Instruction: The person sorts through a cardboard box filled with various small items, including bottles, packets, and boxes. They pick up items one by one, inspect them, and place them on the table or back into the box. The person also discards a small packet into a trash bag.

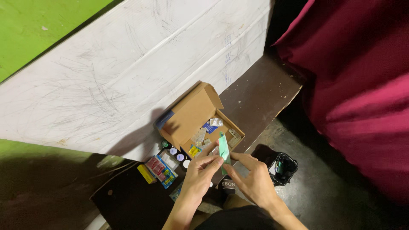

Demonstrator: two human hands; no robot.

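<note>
On the dark brown surface (260, 91), next to a scratched white board (128, 72) leaning behind it, sits an open cardboard box (191, 115) w/ lid flap tipped up and back. Inside box: several silver pill strips (216, 122), a blue packet (209, 127), a yellow packet (194, 151), more strips toward the near corner; exact count can't tell. Just above box's near edge, both hands hold a green pill strip (224, 150), held roughly upright. Left hand (200, 174) pinches strip's lower part btwn thumb and fingers; right hand (255, 181) has thumb and fingertips closed on its lower edge from the other side. Hands nearly touching each other at the strip.

Left of box on the surface: small round white-capped bottles (177, 154) in a cluster, a red-and-blue pack of tablets (161, 169), a yellow box (147, 173) just beside it. Another packet partly hidden under left wrist, can't tell what.

On the floor (332, 191) right of hands: a black plastic bag (283, 168), open, w/ something green inside. Dark red cloth (358, 76) fills upper right. Green wall (47, 21) at top left.
</note>
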